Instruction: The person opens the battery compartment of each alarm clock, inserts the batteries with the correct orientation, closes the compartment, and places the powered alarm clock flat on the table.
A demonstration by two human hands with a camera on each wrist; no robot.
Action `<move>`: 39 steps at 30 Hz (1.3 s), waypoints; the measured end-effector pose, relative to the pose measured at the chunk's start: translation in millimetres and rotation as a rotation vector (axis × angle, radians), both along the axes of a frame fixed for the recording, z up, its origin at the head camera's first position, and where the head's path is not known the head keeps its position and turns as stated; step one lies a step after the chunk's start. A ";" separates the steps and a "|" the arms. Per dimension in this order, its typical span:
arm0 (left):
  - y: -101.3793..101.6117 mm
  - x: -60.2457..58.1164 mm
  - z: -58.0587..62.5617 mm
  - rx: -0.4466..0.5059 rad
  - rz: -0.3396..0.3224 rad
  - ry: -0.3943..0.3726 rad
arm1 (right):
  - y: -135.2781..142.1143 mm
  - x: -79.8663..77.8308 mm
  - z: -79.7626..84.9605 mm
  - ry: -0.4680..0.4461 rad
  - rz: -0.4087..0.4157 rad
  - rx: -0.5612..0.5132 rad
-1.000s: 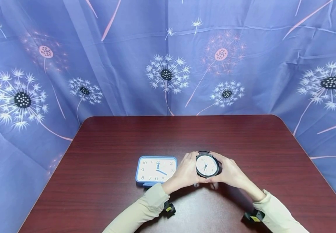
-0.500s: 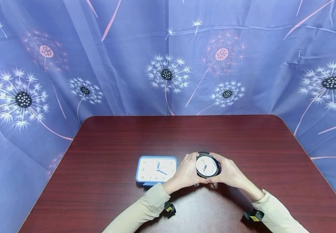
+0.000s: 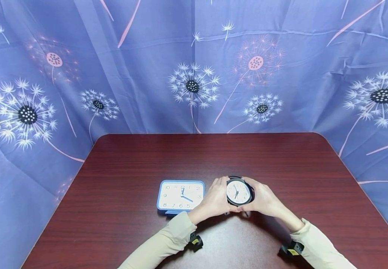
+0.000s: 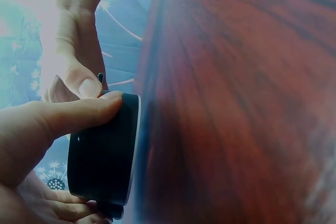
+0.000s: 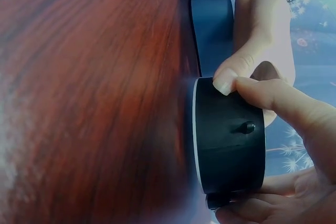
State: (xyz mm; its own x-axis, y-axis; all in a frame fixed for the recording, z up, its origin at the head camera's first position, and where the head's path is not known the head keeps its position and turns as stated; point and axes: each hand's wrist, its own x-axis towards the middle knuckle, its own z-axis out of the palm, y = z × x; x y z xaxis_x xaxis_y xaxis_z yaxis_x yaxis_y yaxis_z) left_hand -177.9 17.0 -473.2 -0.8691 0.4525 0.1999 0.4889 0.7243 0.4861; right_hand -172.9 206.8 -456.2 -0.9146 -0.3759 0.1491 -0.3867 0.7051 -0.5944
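Note:
A round black alarm clock (image 3: pixel 238 192) with a white face stands between both hands in the head view. My left hand (image 3: pixel 215 196) grips its left side and my right hand (image 3: pixel 264 198) its right side. Their thumbs meet along the lower rim. In the left wrist view, the left thumb (image 4: pixel 86 113) lies across the black casing (image 4: pixel 102 156). From the right wrist, the casing (image 5: pixel 228 140) shows a small knob, with the right fingers behind it. Just left of the left hand is a blue rectangular clock (image 3: pixel 180 196) with a white face.
A dark red wooden table (image 3: pixel 130 157) lies beneath. Behind it and at its sides hangs a blue curtain (image 3: pixel 147 74) with dandelion prints. Black wrist cameras (image 3: pixel 196 242) sit by both cuffs. The blue clock (image 5: pixel 212 24) is close to the left hand.
The black alarm clock has turned very slightly, and the right hand and forearm have shifted a little to the left. Both hands keep their hold; the blue clock stays put.

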 end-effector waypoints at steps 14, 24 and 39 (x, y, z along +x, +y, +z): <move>1.5 0.5 1.3 -0.027 -0.002 -0.008 | -0.5 -0.3 -1.8 -0.016 -0.005 0.015; 3.6 2.8 1.9 -0.038 0.016 -0.019 | 0.0 -0.1 -3.9 -0.016 0.015 0.005; 5.5 9.2 13.8 -0.060 0.058 -0.115 | 8.0 1.0 -1.5 -0.152 0.067 -0.066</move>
